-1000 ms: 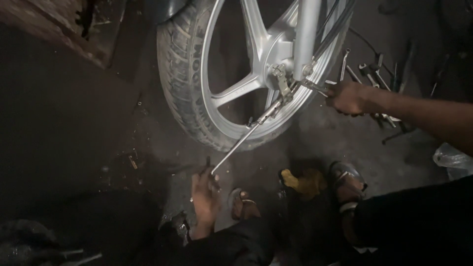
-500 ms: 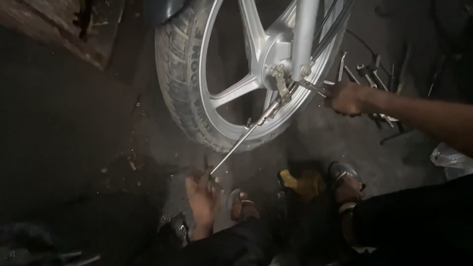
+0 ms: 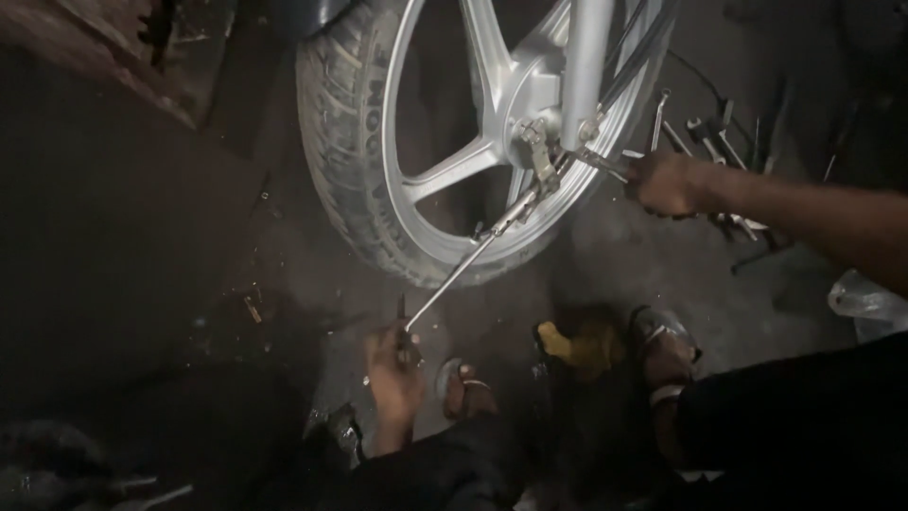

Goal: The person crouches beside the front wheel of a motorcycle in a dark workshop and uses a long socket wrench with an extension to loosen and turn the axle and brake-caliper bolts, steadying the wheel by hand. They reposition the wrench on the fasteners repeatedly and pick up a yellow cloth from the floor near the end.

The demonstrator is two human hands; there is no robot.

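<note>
A motorcycle wheel (image 3: 454, 170) with silver alloy spokes and a black tyre stands upright ahead of me. A silver fork leg (image 3: 584, 66) runs down to its hub. My left hand (image 3: 392, 374) grips the handle end of a long thin metal rod tool (image 3: 463, 270), which slants up to the axle nut by the hub. My right hand (image 3: 667, 182) reaches in from the right and holds a short spanner (image 3: 605, 163) against the other side of the axle. Both hands are closed around their tools.
Several spanners and loose tools (image 3: 719, 142) lie on the dark floor behind my right hand. A yellow rag (image 3: 577, 343) lies between my sandalled feet (image 3: 662, 345). A crumpled plastic bag (image 3: 865, 303) sits at the right edge. A dark wall base is at upper left.
The view has shifted slightly. My left hand has dropped a little with the rod's handle end. My right hand stays at the axle.
</note>
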